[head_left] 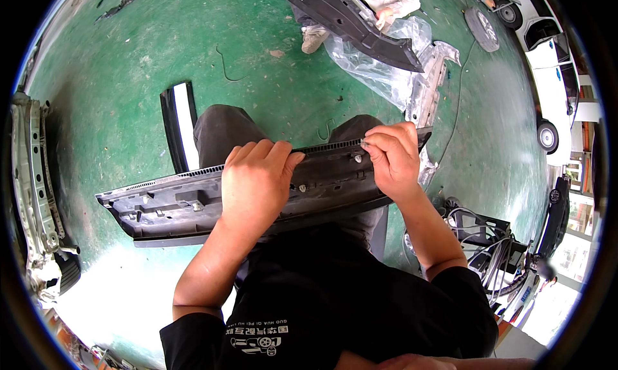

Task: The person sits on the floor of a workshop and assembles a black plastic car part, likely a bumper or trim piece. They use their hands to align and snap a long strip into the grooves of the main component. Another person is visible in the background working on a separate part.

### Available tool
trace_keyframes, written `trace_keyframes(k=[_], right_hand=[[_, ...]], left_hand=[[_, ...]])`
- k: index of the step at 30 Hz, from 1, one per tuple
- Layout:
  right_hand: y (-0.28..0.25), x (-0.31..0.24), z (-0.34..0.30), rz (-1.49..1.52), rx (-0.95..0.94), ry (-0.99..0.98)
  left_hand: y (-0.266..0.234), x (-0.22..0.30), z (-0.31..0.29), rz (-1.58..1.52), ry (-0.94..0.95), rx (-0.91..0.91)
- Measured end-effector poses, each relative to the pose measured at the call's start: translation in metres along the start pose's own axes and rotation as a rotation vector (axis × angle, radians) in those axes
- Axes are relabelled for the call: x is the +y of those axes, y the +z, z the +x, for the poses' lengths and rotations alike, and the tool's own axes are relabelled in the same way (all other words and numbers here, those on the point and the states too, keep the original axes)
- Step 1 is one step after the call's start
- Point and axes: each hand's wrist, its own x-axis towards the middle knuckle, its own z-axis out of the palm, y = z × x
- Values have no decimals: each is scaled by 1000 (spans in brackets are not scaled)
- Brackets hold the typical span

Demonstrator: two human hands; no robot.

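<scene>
A long black plastic car trim panel (174, 212) lies across my lap, its ribbed inner side up and a slotted strip along its far edge. My left hand (256, 183) is closed over that far edge near the middle, back of the hand up. Farther right, my right hand (394, 159) pinches thumb and forefinger together at the same edge. Something small and greyish shows at those fingertips, too small to name. Pale clips, one being this clip (358, 158), stick up from the panel between and beside my hands.
A black-and-white strip (182, 125) lies on the green floor (141, 61) beyond my left knee. Ahead, another person holds a dark trim piece (360, 29) above clear plastic sheeting (367, 61). Metal car parts (35, 190) stand left; tangled cables (492, 254) lie right.
</scene>
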Motion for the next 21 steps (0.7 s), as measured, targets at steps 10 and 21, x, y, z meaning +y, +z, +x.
trace_keyframes(k=[10, 21], right_hand=[[-2, -2, -7, 135, -47, 112], [-13, -7, 0, 404, -157, 263]], left_hand=[[1, -3, 3, -4, -13, 1], [1, -12, 5, 0, -55, -12]])
